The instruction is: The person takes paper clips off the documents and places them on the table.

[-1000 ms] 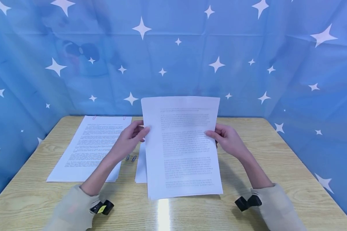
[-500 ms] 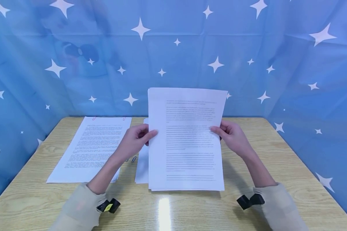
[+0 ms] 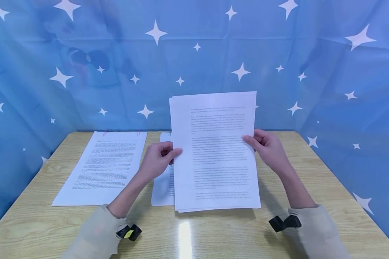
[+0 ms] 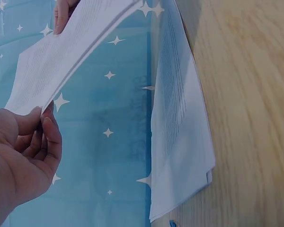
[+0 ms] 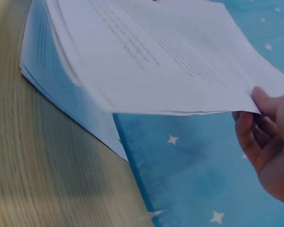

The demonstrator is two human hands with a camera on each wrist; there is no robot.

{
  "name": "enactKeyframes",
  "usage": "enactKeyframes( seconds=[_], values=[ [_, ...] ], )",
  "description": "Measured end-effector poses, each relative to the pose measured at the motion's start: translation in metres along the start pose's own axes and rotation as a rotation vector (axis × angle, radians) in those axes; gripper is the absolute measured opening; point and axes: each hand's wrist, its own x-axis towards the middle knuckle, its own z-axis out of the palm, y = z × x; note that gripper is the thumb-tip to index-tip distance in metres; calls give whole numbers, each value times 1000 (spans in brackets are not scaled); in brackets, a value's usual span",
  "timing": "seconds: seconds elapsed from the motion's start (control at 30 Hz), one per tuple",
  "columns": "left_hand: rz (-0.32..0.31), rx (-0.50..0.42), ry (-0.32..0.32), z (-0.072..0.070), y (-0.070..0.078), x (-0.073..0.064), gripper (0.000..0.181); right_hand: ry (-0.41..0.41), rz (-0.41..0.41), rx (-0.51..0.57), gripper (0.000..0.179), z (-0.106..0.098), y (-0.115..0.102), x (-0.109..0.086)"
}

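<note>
We see the sheets (image 3: 218, 154) as white paper stacked a little out of line, a second edge peeping out along the left side and bottom. Rows of grey print run across the near face inside white margins, and in the wrist views the paper bows gently. They stand nearly upright above the table (image 3: 311, 172), partly hiding the middle pile (image 3: 162, 185), and we find them between both hands. The left hand (image 3: 157, 158) pinches their left edge about halfway up, thumb in front, fingers curled behind. The right hand (image 3: 272, 149) pinches the right edge likewise, slightly higher. To the left, we see a printed pile (image 3: 100, 163) lying flat.
</note>
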Motion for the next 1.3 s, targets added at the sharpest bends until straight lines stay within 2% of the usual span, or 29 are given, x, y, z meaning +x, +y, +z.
enactKeyframes(
  seconds=[0.2,0.6,0.9,1.13,1.3],
  values=[
    [-22,-41,46,6,1,4,33,3,19,-2,27,-5,-3,-1],
    [-97,-46,68,19,4,10,30,-60,35,-19,29,-20,-2,-3],
    [-150,-58,62,37,5,20,22,-52,97,-77,32,-35,8,-11],
    [-179,-87,56,53,5,30,21,-61,73,-102,33,-48,15,-18],
    [-215,-95,62,64,4,39,19,-42,104,-117,35,-55,20,-21]
  ],
)
